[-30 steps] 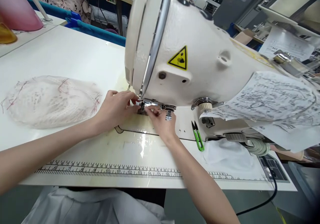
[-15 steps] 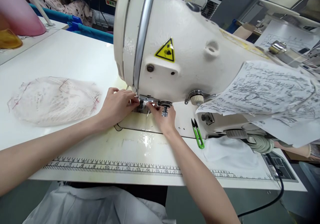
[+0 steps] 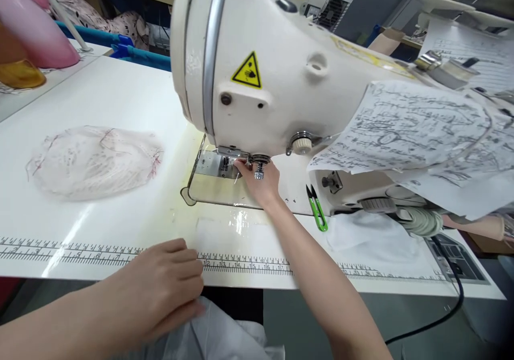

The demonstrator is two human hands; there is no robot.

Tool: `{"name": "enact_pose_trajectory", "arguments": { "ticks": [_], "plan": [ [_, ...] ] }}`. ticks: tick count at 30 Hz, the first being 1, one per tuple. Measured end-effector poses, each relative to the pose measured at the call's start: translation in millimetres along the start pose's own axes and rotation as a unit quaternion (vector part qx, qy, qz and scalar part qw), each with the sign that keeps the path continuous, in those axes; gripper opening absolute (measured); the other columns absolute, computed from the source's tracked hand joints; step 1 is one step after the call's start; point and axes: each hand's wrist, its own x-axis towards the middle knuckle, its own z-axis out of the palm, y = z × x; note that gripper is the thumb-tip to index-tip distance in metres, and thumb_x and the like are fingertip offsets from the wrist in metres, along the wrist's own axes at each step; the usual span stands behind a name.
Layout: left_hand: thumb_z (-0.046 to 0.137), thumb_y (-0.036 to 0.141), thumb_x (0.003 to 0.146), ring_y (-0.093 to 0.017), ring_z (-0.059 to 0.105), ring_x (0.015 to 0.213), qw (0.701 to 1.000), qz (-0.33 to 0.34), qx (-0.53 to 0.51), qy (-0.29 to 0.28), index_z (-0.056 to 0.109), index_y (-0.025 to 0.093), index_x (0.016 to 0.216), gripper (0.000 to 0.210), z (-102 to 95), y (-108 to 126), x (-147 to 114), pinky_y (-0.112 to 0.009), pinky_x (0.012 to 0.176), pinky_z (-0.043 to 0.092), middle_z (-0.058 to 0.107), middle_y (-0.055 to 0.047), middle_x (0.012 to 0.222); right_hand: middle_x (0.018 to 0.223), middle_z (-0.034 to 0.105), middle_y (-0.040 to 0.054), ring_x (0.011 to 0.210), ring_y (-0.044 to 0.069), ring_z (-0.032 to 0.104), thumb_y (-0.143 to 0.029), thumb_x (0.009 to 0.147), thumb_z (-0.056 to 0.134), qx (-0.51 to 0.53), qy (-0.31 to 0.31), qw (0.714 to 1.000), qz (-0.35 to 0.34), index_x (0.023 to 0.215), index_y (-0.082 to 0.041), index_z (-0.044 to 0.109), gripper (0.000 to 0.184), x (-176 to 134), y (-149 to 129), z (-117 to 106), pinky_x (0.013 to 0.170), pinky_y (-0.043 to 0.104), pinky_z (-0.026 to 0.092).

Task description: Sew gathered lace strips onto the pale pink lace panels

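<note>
White fabric (image 3: 225,338) lay at the near table edge (image 3: 120,266) under the loosely curled left hand (image 3: 160,290), while the right hand (image 3: 259,181) pinched at the far needle (image 3: 226,163).

Cream sewing machine (image 3: 281,76), head looming over the counter (image 3: 100,98), metal presser foot (image 3: 225,163) down by the needle plate; white cloth (image 3: 225,338) bunched, hanging below the counter's front edge.

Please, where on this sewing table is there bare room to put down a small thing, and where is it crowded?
Bare room: the white table behind the lace piece, and the strip between it and the printed ruler. Crowded: at the needle, where the right hand works, and by the green thread snips, white cloth and hanging papers.
</note>
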Motion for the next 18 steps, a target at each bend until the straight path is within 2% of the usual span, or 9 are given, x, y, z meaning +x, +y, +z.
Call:
{"name": "enact_pose_trajectory", "arguments": {
  "ticks": [2, 4, 5, 7, 9, 13, 16, 18],
  "plan": [
    [0.042, 0.030, 0.110, -0.019, 0.058, 0.079, 0.999, 0.008, 0.021, 0.025, 0.059, 0.022, 0.090, 0.028, 2.0, -2, 1, -0.035, 0.075, 0.041, 0.065, 0.000, 0.087, 0.090, 0.075, 0.0028, 0.086, 0.025, 0.070, -0.035, 0.098, 0.060, 0.007, -0.008, 1.000, -0.004, 0.092, -0.025, 0.076, 0.020, -1, -3, -3, 0.073, 0.034, 0.049],
    [0.040, 0.033, 0.111, -0.023, 0.060, 0.098, 0.990, 0.002, 0.110, 0.089, 0.063, 0.020, 0.118, 0.027, 1.5, -10, 13, -0.037, 0.086, 0.043, 0.070, -0.006, 0.107, 0.094, 0.075, 0.0019, 0.088, 0.024, 0.071, -0.035, 0.098, 0.061, 0.018, -0.013, 1.000, -0.009, 0.094, -0.026, 0.077, 0.019, -2, -5, -6, 0.075, 0.034, 0.049],
    [0.040, 0.034, 0.111, -0.026, 0.060, 0.106, 0.978, -0.001, 0.172, 0.123, 0.060, 0.017, 0.131, 0.034, 1.2, -16, 22, -0.040, 0.090, 0.043, 0.069, -0.010, 0.116, 0.096, 0.076, 0.0015, 0.089, 0.024, 0.071, -0.036, 0.098, 0.061, 0.021, -0.014, 1.000, -0.010, 0.094, -0.026, 0.077, 0.019, -2, -6, -7, 0.075, 0.034, 0.049],
    [0.038, 0.039, 0.111, -0.032, 0.058, 0.108, 0.945, -0.004, 0.287, 0.158, 0.056, 0.011, 0.142, 0.046, 1.6, -28, 42, -0.044, 0.090, 0.044, 0.067, -0.017, 0.122, 0.097, 0.076, 0.0009, 0.092, 0.024, 0.072, -0.038, 0.099, 0.063, 0.015, -0.013, 1.000, -0.009, 0.093, -0.027, 0.077, 0.019, -1, -7, -9, 0.076, 0.033, 0.049],
    [0.035, 0.044, 0.110, -0.035, 0.057, 0.109, 0.924, -0.005, 0.347, 0.160, 0.057, 0.009, 0.142, 0.052, 3.6, -39, 60, -0.048, 0.091, 0.044, 0.064, -0.020, 0.123, 0.097, 0.076, 0.0006, 0.093, 0.024, 0.072, -0.039, 0.099, 0.063, -0.001, -0.013, 1.000, -0.005, 0.090, -0.027, 0.077, 0.020, -1, -8, -10, 0.074, 0.032, 0.049],
    [0.036, 0.048, 0.109, -0.037, 0.056, 0.113, 0.919, -0.003, 0.363, 0.150, 0.062, 0.013, 0.140, 0.053, 5.1, -52, 76, -0.051, 0.096, 0.045, 0.062, -0.020, 0.125, 0.100, 0.075, 0.0014, 0.092, 0.023, 0.071, -0.033, 0.101, 0.059, -0.034, -0.015, 0.999, -0.009, 0.092, -0.025, 0.075, 0.021, 0, -9, -10, 0.071, 0.030, 0.046],
    [0.045, 0.045, 0.107, -0.037, 0.056, 0.114, 0.926, -0.005, 0.351, 0.141, 0.066, 0.015, 0.135, 0.046, 2.2, -45, 73, -0.051, 0.097, 0.044, 0.063, -0.019, 0.127, 0.101, 0.075, 0.0015, 0.092, 0.021, 0.070, -0.031, 0.103, 0.057, -0.043, -0.013, 0.999, -0.020, 0.092, -0.024, 0.074, 0.022, 0, -8, -10, 0.070, 0.029, 0.044],
    [0.049, 0.041, 0.107, -0.034, 0.057, 0.113, 0.942, 0.018, 0.306, 0.140, 0.068, 0.021, 0.132, 0.038, 4.8, -29, 65, -0.049, 0.098, 0.043, 0.065, -0.015, 0.126, 0.102, 0.074, 0.0011, 0.091, 0.021, 0.070, -0.034, 0.103, 0.058, -0.041, -0.014, 0.999, -0.022, 0.091, -0.024, 0.073, 0.022, 0, -8, -10, 0.068, 0.028, 0.043]
  ]
}}
